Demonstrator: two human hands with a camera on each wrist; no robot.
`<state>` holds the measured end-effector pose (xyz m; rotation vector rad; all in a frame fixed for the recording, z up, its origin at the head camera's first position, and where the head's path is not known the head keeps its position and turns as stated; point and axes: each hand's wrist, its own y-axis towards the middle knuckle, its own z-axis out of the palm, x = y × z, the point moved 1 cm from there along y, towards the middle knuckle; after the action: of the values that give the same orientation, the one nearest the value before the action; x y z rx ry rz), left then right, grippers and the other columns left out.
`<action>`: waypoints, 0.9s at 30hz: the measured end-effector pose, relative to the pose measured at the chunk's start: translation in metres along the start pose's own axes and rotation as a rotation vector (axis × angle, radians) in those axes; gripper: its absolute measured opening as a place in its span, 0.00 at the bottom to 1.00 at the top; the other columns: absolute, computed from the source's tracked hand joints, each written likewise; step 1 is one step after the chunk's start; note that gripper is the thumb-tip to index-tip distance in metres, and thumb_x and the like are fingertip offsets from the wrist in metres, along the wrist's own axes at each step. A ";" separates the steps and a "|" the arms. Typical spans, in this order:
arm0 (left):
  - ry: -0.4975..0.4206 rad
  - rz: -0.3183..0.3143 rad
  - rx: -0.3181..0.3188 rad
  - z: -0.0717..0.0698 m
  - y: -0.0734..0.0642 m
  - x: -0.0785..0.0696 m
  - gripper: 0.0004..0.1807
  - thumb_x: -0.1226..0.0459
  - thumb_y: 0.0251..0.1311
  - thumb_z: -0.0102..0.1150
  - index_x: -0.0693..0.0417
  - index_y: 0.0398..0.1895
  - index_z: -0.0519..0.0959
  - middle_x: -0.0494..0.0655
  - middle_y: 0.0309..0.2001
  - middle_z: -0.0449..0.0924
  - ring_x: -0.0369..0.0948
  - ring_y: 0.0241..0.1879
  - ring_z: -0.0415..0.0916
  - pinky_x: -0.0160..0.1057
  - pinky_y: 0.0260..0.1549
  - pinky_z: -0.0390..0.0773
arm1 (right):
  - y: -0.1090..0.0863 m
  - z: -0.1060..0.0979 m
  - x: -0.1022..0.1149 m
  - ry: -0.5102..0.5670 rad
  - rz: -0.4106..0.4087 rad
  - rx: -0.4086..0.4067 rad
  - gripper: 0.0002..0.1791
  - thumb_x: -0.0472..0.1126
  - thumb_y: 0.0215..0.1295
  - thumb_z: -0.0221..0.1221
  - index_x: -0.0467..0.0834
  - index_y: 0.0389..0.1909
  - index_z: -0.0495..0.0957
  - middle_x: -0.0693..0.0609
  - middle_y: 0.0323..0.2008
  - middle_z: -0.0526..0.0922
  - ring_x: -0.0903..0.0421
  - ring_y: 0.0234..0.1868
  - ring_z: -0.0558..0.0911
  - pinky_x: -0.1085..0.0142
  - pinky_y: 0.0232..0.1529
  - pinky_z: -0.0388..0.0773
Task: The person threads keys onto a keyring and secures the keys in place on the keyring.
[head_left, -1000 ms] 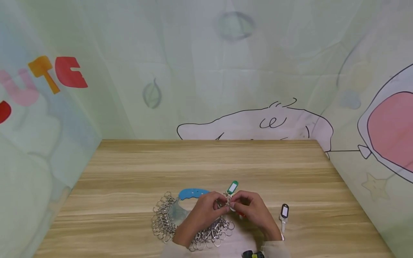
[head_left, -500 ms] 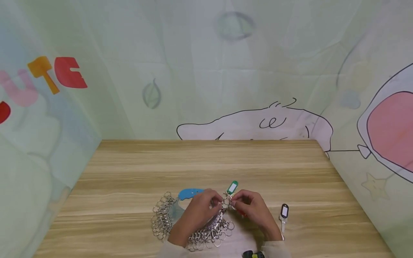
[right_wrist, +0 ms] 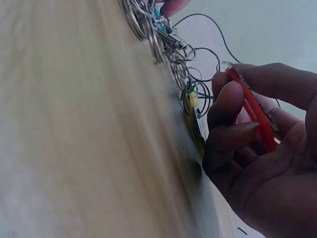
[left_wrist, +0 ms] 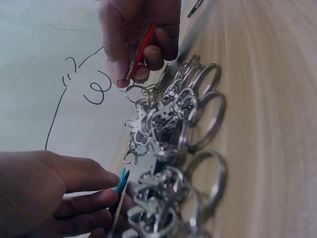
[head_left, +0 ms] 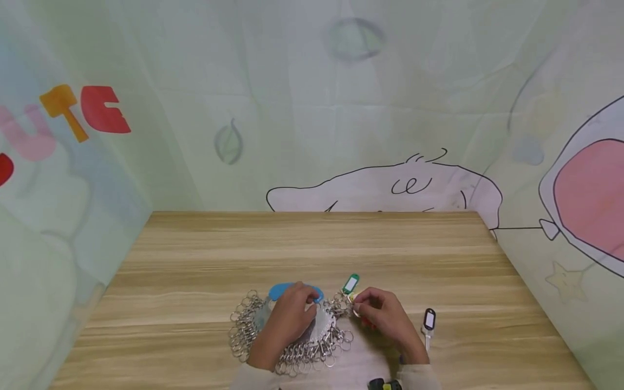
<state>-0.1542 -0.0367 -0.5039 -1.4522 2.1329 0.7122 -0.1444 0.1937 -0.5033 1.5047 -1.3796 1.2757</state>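
Note:
A shiny rounded metal plate (head_left: 323, 325) with a blue handle (head_left: 278, 292) lies on the table, its edge hung with a crowd of clips and split rings (head_left: 297, 357). My left hand (head_left: 290, 314) is over the plate, fingertips at the handle, with no ring between them. In my right hand (head_left: 385, 317), thumb and fingers pinch a red key tag (right_wrist: 255, 114); a ring (right_wrist: 205, 62) stands right at its tip, by the plate's right-hand rings. A green key tag (head_left: 350, 284) and a yellow one (head_left: 357, 297) lie just beyond those rings.
To the right of my right hand lies a black key tag (head_left: 429, 319) with a key. A black and yellow object (head_left: 384, 384) shows at the front edge of the view. Printed cloth walls (head_left: 312, 108) enclose the wooden table (head_left: 312, 244).
My left hand has let go of the small rings near the right hand and moved left to the plate's handle. My right hand has barely moved and keeps its pinch.

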 end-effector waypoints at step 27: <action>0.071 0.063 0.029 -0.014 -0.006 0.023 0.32 0.53 0.50 0.77 0.54 0.57 0.80 0.57 0.65 0.69 0.56 0.66 0.62 0.67 0.62 0.49 | 0.019 -0.004 0.000 -0.340 -0.178 -0.160 0.14 0.21 0.52 0.63 0.39 0.37 0.84 0.51 0.31 0.84 0.56 0.30 0.79 0.64 0.32 0.77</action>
<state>-0.1572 -0.0640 -0.5091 -1.4202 2.2419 0.6590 -0.1633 0.1941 -0.5044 1.7427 -1.4804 0.8063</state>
